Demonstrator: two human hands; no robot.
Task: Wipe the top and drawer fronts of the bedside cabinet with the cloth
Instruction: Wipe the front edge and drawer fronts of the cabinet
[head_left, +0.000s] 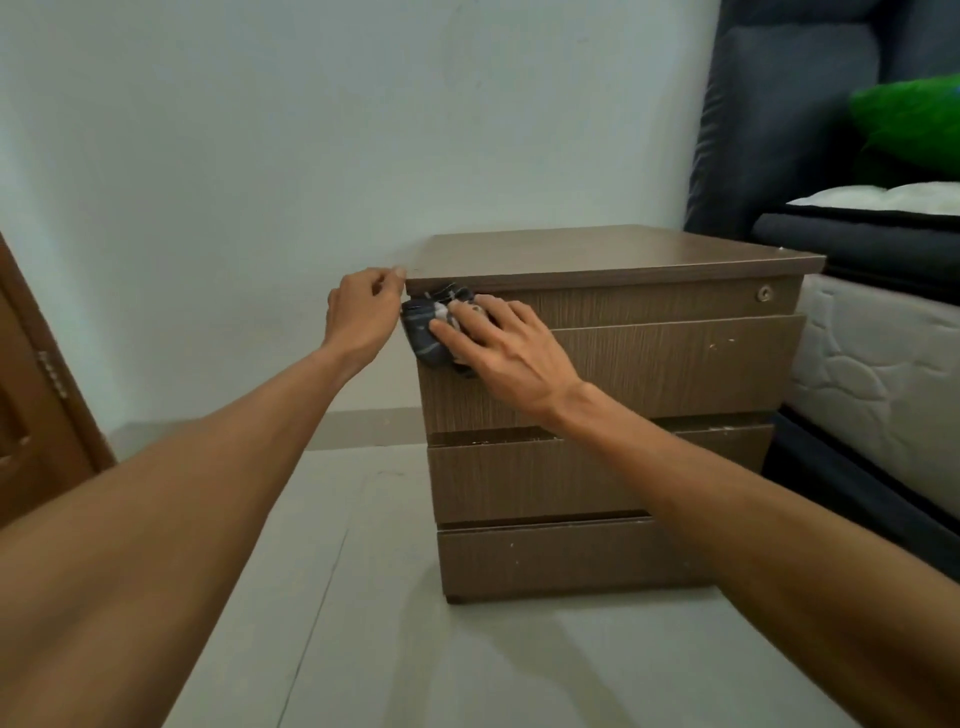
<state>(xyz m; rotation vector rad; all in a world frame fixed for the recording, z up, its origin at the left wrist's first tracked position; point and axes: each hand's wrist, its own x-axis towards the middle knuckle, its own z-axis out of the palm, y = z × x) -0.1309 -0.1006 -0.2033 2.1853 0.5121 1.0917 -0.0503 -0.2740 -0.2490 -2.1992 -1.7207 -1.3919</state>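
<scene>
Head view: the right hand (506, 345) lies flat with fingers spread and nearly straight, pressing the cloth (423, 335) against the top left corner of the upper drawer front (675, 364). The cloth is dark blue with pale patches, bunched under the fingertips and just below the overhanging top (597, 254). The left hand (363, 312) is at the front left corner of that top, fingers curled, one fingertip touching the edge; whether it actually pinches the edge cannot be told.

The bedside cabinet (597, 483) is brown wood-grain with stacked drawer fronts and a round lock (764, 293) near its upper right. It stands on a pale floor (363, 649) against a pale wall (311, 130). Just to its right are a mattress (878, 374), a dark headboard (779, 130) and a green pillow (914, 124). A wooden door (31, 405) shows at far left.
</scene>
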